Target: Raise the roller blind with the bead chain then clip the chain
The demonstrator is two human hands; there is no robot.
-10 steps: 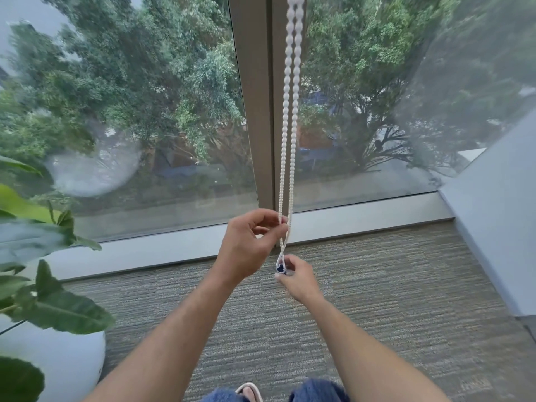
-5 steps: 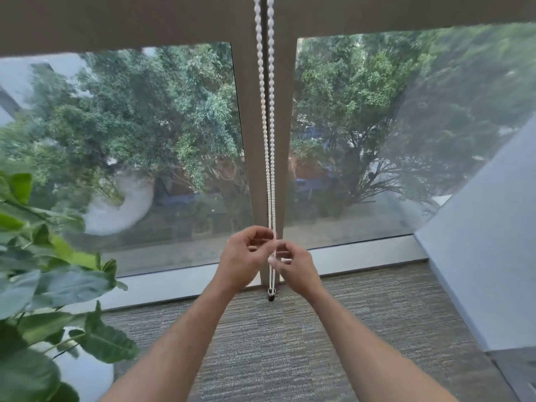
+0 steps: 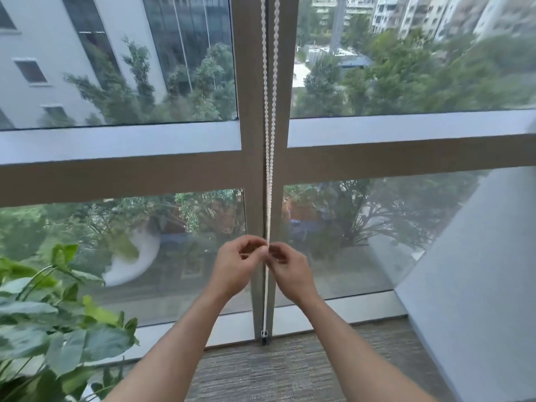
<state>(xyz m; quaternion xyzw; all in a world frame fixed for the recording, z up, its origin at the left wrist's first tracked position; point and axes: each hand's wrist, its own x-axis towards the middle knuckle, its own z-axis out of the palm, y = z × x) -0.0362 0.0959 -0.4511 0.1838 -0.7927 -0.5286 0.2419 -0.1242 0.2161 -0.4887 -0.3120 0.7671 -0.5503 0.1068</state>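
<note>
Both hands, left and right, pinch the chain at one height, its looped end hanging below their grip.

- We can read no text, label, brand, number or sign anywhere in this view.
</note>
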